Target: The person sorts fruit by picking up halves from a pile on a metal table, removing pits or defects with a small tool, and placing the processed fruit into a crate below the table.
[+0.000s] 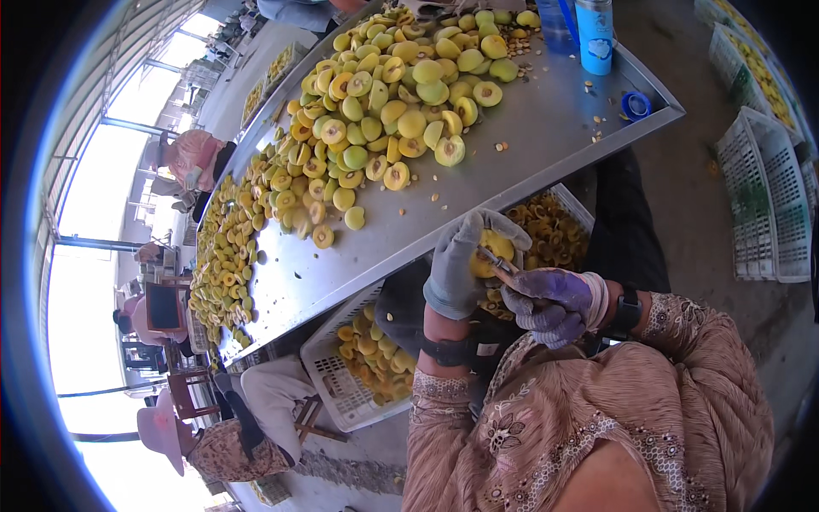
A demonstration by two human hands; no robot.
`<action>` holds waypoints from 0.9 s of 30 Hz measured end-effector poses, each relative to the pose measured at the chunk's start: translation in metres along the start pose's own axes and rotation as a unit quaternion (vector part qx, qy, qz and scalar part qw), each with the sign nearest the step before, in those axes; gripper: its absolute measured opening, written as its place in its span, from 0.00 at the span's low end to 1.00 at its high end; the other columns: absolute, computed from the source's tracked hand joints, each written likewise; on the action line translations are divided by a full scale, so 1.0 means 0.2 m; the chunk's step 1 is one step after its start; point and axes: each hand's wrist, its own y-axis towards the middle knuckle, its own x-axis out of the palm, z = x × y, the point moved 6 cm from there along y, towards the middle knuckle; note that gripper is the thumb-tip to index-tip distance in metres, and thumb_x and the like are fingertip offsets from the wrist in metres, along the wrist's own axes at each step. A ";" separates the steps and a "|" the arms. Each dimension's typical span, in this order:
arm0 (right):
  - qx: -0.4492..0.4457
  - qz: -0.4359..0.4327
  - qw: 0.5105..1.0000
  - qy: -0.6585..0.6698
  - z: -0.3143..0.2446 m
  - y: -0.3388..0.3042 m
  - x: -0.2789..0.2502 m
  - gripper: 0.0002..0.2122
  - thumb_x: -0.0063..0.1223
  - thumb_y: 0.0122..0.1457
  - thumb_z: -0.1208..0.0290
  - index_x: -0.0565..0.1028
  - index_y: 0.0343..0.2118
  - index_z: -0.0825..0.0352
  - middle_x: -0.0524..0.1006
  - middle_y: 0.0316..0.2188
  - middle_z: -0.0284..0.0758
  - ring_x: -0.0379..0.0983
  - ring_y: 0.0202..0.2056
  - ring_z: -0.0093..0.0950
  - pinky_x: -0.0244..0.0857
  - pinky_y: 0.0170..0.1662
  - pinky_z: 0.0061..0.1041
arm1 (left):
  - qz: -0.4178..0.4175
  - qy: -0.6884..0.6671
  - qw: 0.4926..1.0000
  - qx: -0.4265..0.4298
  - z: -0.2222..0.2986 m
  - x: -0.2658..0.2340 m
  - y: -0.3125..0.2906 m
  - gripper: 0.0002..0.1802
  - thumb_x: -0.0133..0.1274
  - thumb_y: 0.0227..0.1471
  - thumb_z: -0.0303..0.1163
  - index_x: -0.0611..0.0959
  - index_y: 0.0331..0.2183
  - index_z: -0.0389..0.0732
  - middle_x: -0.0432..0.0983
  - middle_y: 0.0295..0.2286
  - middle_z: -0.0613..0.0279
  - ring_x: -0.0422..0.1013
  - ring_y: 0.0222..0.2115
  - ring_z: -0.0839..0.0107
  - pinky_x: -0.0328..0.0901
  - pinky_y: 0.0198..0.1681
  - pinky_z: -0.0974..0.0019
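My left hand [465, 260], in a grey glove, is closed around a halved yellow fruit [495, 252], perhaps a peach or plum. In its purple-and-grey glove, my right hand [550, 303] grips a small hand tool [499, 264] with a wooden-looking handle. The tool's metal tip touches the fruit's cut face; its exact shape is hidden. Both hands are over a white crate [584, 213] of cut fruit pieces [546, 235], just off the table's near edge. On the metal table [409, 226] lies a large heap of halved yellow-green fruit [375, 119], some with brown centres.
A blue bottle [595, 38] and a blue ring-shaped lid [636, 106] stand on the table's right, among scattered pits. Another fruit-filled crate [320, 367] is below the table at left. White crates [759, 196] line the right side. A person in a pink hat [162, 431] sits at lower left.
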 end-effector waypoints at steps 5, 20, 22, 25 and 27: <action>-0.031 0.028 0.999 0.018 -0.01 0.03 0.02 0.16 0.41 0.61 0.52 0.65 0.26 0.60 0.58 0.09 0.23 0.47 0.06 0.12 0.43 0.06 0.11 | 0.132 0.030 0.989 0.055 -0.03 0.00 0.02 0.26 0.36 0.59 0.48 0.74 0.28 0.33 0.74 0.25 0.50 0.70 0.19 0.67 0.66 0.21 0.67; 0.031 0.363 0.858 -0.361 -0.06 -0.17 -0.60 0.12 0.44 0.60 0.58 0.65 0.23 0.58 0.58 0.11 0.22 0.49 0.08 0.13 0.42 0.10 0.13 | 0.425 -0.066 0.901 0.045 0.00 -0.59 -0.44 0.19 0.42 0.57 0.44 0.74 0.35 0.36 0.74 0.31 0.52 0.71 0.27 0.65 0.65 0.26 0.72; 0.009 0.388 0.886 -0.252 -0.09 -0.18 -0.56 0.11 0.45 0.58 0.61 0.64 0.21 0.56 0.58 0.11 0.22 0.50 0.09 0.13 0.41 0.10 0.14 | 0.487 0.096 0.868 0.017 -0.01 -0.95 -0.74 0.19 0.46 0.55 0.43 0.74 0.38 0.36 0.75 0.32 0.51 0.72 0.27 0.63 0.65 0.27 0.70; -0.047 0.410 0.888 -0.205 -0.18 -0.23 -0.56 0.12 0.45 0.58 0.61 0.63 0.20 0.56 0.58 0.10 0.22 0.50 0.09 0.13 0.42 0.10 0.14 | 0.520 0.547 0.634 -0.169 0.10 -1.13 -0.88 0.23 0.53 0.49 0.42 0.73 0.44 0.40 0.70 0.42 0.48 0.72 0.34 0.58 0.67 0.36 0.63; -0.035 0.420 0.877 -0.232 -0.20 -0.23 -0.59 0.13 0.45 0.59 0.61 0.63 0.19 0.56 0.58 0.10 0.22 0.50 0.08 0.14 0.42 0.10 0.15 | 0.444 0.774 0.343 -0.293 0.24 -1.16 -0.83 0.27 0.56 0.46 0.42 0.72 0.48 0.44 0.67 0.47 0.47 0.70 0.40 0.55 0.66 0.42 0.59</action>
